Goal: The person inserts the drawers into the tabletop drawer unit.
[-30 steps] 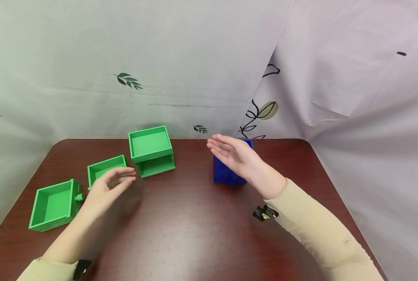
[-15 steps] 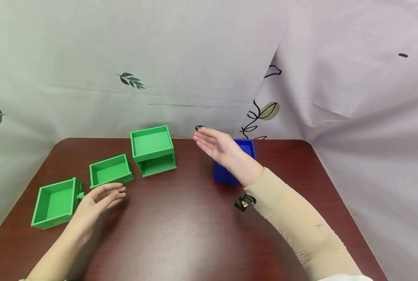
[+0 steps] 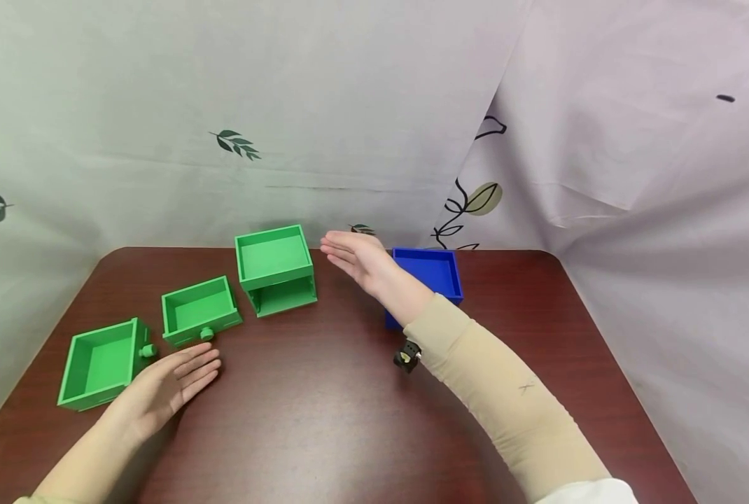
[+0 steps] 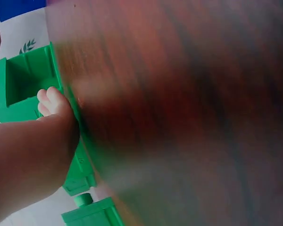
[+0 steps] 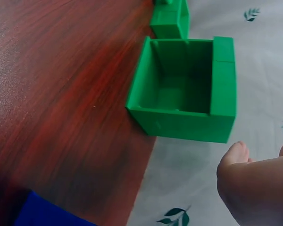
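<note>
My left hand (image 3: 163,388) is held above the table with its fingers straight and holds nothing. Close to its fingertips lies a small green drawer (image 3: 199,308) with a round knob, and left of the hand is another green drawer (image 3: 100,364), knob facing right. My right hand (image 3: 360,260), fingers straight and together, hovers just right of the green cabinet (image 3: 275,260). That cabinet has a shallow tray on top and an open slot below, seen from the side in the right wrist view. A blue box (image 3: 431,269) stands behind my right forearm, which hides part of its front.
The dark red-brown wooden table (image 3: 324,420) has rounded far corners. A pale cloth (image 3: 362,105) with leaf prints hangs behind it and at the sides. A small black camera (image 3: 407,357) is strapped at my right wrist.
My right hand has moved left, away from the blue box toward the green cabinet. My left hand has dropped back toward me and its palm has turned up, uncovering the small drawer.
</note>
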Tool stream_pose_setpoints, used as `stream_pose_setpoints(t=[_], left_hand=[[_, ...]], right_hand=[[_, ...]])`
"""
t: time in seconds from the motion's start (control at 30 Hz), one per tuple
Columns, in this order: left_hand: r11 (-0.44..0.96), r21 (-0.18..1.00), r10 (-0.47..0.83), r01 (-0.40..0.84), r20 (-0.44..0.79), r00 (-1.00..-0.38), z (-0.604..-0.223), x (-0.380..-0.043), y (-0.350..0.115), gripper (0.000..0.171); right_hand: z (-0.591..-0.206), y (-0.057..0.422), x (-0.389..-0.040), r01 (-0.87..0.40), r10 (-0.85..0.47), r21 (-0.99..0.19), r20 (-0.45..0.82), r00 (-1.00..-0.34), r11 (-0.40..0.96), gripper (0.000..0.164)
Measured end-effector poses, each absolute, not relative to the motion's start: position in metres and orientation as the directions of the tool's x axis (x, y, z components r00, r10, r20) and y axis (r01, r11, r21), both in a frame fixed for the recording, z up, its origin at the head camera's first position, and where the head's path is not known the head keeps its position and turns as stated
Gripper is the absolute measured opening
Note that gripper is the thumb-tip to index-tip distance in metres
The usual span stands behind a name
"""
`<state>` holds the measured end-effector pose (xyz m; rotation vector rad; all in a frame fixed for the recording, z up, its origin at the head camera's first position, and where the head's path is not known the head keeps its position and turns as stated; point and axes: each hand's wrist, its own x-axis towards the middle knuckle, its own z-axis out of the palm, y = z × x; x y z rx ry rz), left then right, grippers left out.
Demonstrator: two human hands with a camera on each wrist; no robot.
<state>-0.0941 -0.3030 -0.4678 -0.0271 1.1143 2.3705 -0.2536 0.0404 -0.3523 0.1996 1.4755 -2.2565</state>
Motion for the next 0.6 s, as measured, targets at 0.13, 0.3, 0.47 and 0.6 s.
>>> stream_pose_setpoints(t=[0.13,0.3,0.47,0.6], left_hand=[[-0.623,0.554,0.525,-0.552,-0.227,-0.820,-0.469,-0.097,-0.309,0.056],[-0.675,0.452,0.575,-0.583,-0.174,-0.800,-0.470,-0.098,-0.311,0.061],[-0.718,0.350,0.591,-0.602,-0.149,-0.793,-0.469,-0.099,-0.311,0.064],[-0.740,0.315,0.572,-0.594,-0.169,-0.803,-0.468,-0.100,-0.308,0.061]], right_hand=[[-0.358,0.032,-0.258,0.414,-0.274,-0.862,-0.339,-0.900,-0.291,0.044],[-0.363,0.024,-0.267,0.390,-0.292,-0.884,-0.314,-0.903,-0.257,0.048],[-0.369,0.016,-0.274,0.360,-0.288,-0.907,-0.293,-0.912,-0.217,0.053],[-0.373,0.011,-0.279,0.338,-0.269,-0.921,-0.281,-0.921,-0.195,0.054]])
